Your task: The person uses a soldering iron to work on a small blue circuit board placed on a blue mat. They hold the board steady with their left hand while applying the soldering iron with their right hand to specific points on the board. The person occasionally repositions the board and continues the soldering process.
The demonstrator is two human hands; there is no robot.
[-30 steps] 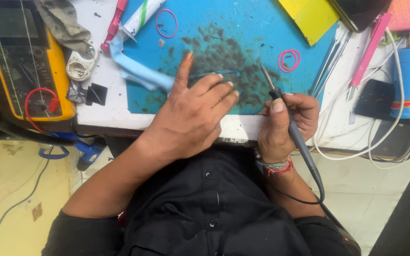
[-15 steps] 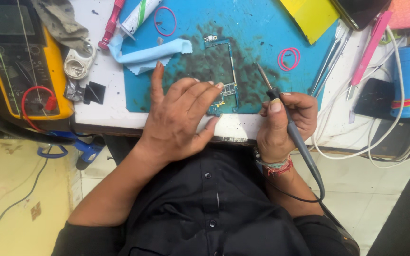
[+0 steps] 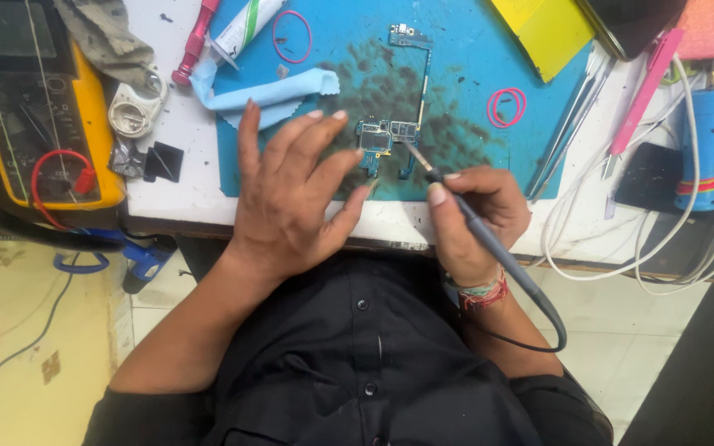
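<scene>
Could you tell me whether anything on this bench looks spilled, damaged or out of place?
The blue mat is blotched with dark stains around the circuit board, where the right hand holds a soldering iron. A light blue cloth lies crumpled beside it.

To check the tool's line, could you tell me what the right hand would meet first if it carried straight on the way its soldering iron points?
Most likely the circuit board: the right hand aims the soldering iron tip up-left at its lower edge, though height is unclear.
</scene>
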